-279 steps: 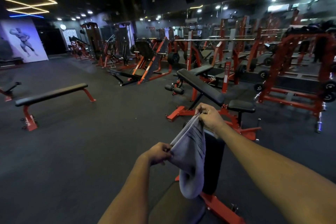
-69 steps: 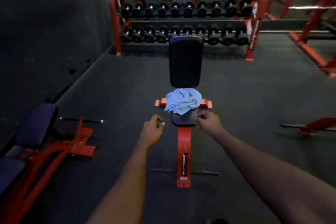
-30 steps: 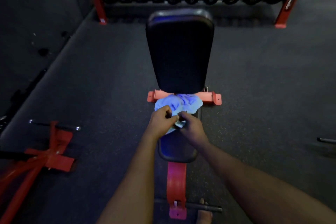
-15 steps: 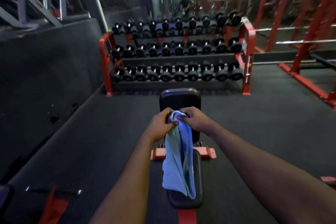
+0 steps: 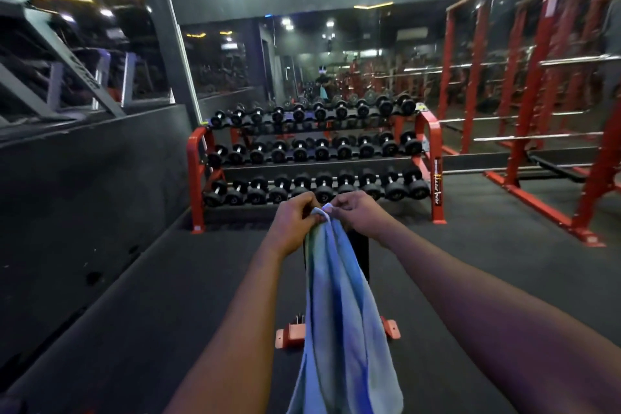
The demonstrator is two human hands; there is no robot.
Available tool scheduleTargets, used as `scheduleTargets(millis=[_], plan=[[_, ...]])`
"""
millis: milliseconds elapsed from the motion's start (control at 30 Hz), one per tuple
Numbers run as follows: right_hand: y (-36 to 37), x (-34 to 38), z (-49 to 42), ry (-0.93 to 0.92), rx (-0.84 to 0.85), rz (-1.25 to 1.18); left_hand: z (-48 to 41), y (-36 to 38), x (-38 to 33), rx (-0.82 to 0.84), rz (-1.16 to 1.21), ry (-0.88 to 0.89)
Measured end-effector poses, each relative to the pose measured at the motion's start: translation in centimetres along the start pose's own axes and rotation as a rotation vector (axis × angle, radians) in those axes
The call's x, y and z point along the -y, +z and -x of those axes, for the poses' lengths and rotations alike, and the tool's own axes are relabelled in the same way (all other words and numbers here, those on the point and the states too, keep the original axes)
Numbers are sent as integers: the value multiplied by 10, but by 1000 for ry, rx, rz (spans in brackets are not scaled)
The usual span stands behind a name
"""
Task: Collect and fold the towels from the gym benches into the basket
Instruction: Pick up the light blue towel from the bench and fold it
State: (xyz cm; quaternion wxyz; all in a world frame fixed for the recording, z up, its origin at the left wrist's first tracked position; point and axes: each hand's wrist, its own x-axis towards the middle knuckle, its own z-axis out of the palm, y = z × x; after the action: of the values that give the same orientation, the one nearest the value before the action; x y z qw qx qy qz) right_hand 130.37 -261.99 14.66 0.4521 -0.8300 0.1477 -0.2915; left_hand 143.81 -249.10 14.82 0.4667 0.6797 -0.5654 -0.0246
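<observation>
A light blue towel hangs straight down in front of me, bunched into long folds. My left hand and my right hand pinch its top edge close together, almost touching. Behind the towel stands the black upright bench with its red base bracket; most of the bench is hidden by the cloth. No basket is in view.
A red three-tier dumbbell rack stands ahead against a mirror wall. Red power racks fill the right side. A dark low wall runs along the left. Dark rubber floor lies on both sides of the bench.
Both hands picked the crumpled towel off the bench seat and lifted it; it now hangs longer and higher, and my view has tilted up toward the mirror.
</observation>
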Motion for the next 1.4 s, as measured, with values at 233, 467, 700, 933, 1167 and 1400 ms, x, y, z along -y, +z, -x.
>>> scheduleTargets(millis=[233, 467, 700, 933, 1167, 1400], plan=[[-6, 34, 9, -60, 70, -93, 9, -6, -18, -103, -12, -57], [-19, 44, 7, -54, 96, -4, 6, -12, -36, -121, -51, -65], [-22, 53, 2, -204, -240, 234, 30, 7, -22, -78, -150, -130], [-58, 50, -5, -147, -691, 94, 77, 45, 37, 48, -278, -315], [-98, 15, 9, 79, -963, 247, 94, 58, 75, 167, -405, -438], [-131, -49, 46, 399, -1056, 342, 83, 30, 101, 433, -452, -555]])
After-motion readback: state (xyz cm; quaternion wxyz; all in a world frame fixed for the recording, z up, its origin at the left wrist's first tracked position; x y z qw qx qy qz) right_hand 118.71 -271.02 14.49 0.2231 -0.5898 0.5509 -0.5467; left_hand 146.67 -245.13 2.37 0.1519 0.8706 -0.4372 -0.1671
